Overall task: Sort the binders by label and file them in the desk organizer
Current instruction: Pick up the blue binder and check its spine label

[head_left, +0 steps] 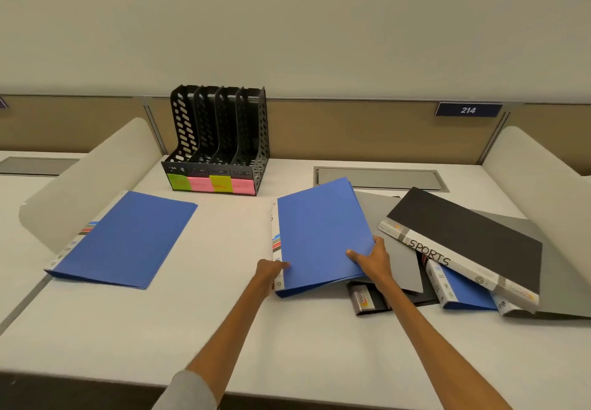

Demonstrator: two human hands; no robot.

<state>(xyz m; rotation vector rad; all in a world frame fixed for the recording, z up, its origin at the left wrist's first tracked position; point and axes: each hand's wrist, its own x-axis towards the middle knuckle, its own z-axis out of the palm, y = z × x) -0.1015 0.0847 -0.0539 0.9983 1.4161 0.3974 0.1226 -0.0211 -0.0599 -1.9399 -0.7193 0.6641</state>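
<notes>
Gripping a blue binder (319,234) at its near edge, the left hand (271,270) holds the spine and the right hand (372,259) the open side, which overlaps the binder pile (463,243). The desk organizer (220,141) stands farther off on the worktop (224,329).

A dark blue sign (468,110) on the partition, upper right of the frame, reads "214" in white. At right, the white spine of a black binder (463,234) reads "SPORTS" in black handwritten capitals; smaller print along that spine is too blurred to read. Sticky notes (212,183), green and pink, on the front of the organizer (220,128) at upper centre carry writing too faint to read.
</notes>
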